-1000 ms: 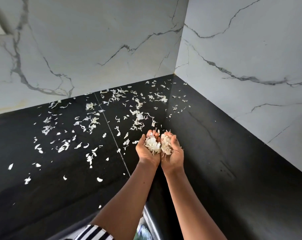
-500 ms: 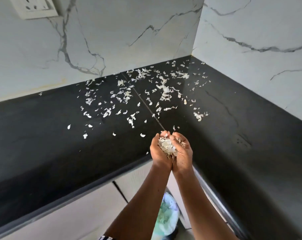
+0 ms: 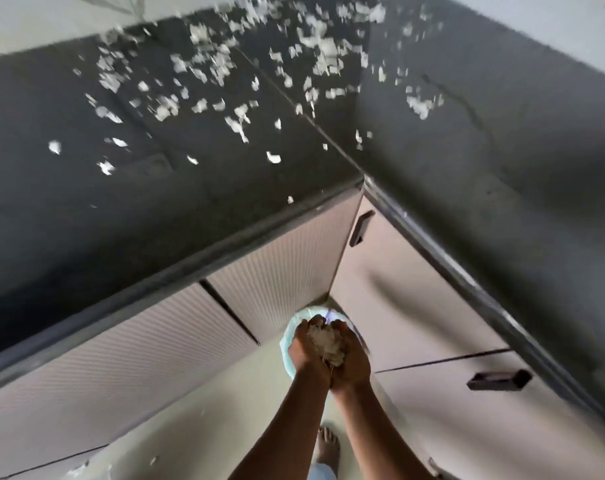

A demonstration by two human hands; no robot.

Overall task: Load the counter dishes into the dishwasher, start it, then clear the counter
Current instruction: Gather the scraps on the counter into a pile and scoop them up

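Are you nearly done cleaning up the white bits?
Not nearly. Done: no dishes show on the counter here. In hand: the left hand and right hand cup one handful over the bin. Left: many bits litter the counter.

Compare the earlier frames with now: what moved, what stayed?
The left hand and right hand, cupped together round the handful of peels, moved back off the counter and down, to above a bin with a pale liner on the floor. Nothing let go; the scattered peels lie on the counter as before.
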